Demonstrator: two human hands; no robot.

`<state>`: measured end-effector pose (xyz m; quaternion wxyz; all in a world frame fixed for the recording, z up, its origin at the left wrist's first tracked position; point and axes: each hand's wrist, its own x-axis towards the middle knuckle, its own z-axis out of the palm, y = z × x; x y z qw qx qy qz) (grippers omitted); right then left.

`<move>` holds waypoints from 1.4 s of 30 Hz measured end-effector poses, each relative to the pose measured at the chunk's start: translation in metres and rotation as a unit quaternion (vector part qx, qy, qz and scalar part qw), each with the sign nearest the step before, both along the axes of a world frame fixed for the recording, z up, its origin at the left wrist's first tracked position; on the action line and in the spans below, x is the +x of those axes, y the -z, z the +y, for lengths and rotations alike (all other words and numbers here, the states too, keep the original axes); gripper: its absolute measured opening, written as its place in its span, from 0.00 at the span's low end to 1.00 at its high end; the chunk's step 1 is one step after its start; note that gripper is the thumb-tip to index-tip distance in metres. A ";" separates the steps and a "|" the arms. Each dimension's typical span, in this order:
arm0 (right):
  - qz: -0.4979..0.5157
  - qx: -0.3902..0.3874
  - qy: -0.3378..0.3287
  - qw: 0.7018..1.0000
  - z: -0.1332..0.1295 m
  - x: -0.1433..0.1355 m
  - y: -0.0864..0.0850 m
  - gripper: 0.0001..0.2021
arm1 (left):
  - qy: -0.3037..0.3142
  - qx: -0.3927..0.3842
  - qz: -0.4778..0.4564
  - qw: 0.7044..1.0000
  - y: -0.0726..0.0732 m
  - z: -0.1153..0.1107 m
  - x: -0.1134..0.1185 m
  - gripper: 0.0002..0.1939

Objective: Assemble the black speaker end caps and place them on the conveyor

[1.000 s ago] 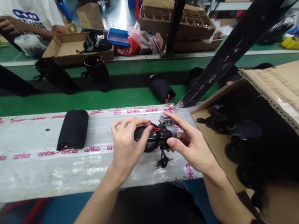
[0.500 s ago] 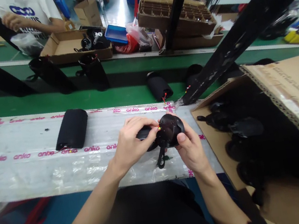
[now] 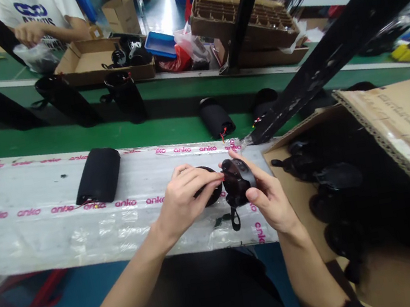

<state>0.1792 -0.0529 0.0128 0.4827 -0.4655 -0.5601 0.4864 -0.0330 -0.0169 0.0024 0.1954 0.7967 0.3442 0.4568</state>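
Note:
My right hand (image 3: 265, 193) holds a round black plastic end cap (image 3: 237, 182) from its right side, its hollow inner face turned left. A short strap loop (image 3: 235, 219) hangs below the cap. My left hand (image 3: 184, 194) has thumb and forefinger pinched together at the cap's left edge. The fingertips cover most of what they pinch; it looks like a small wire plug. Behind these fingers, the dark round end of a black tube (image 3: 214, 194) shows in part. Farther left on the bench lies a black fabric-covered tube (image 3: 98, 176) with thin wires at its near end.
An open carton (image 3: 296, 201) of black caps stands at right. Black tubes, one a near tube (image 3: 216, 117) with red wires, rest on the green belt (image 3: 174, 111). A black post (image 3: 311, 60) slants across the right. A co-worker (image 3: 43, 23) is across the belt.
The cap in my right hand has turned and shifted slightly right, away from the tube. My left fingers have followed its edge, and the coloured plug at their tips is now mostly covered.

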 end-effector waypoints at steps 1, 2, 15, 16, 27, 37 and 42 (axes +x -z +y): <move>0.002 -0.005 -0.009 1.000 0.000 0.000 -0.002 0.39 | -0.014 -0.003 -0.010 1.000 0.000 0.000 0.000 0.04; 0.002 -0.013 -0.018 1.000 0.001 -0.001 -0.004 0.40 | -0.025 -0.007 -0.016 1.000 0.000 0.000 0.000 0.03; -0.129 -0.040 -0.050 0.990 -0.007 -0.008 -0.013 0.48 | -0.073 -0.087 -0.063 0.992 0.007 -0.003 -0.010 0.02; -0.141 -0.034 -0.041 0.989 -0.007 -0.008 -0.013 0.48 | -0.086 -0.082 -0.052 0.992 0.008 -0.004 -0.008 0.02; -0.290 0.094 -0.014 0.952 -0.002 -0.022 -0.014 0.44 | -0.038 -0.153 -0.098 0.983 0.020 -0.013 -0.008 0.09; -0.321 0.078 -0.105 0.938 0.018 -0.024 -0.022 0.39 | -0.036 -0.251 -0.235 0.938 0.047 -0.013 -0.003 0.21; -0.099 0.016 -0.097 0.990 0.009 -0.014 0.020 0.39 | -0.048 -0.267 -0.231 0.934 0.050 -0.014 0.003 0.26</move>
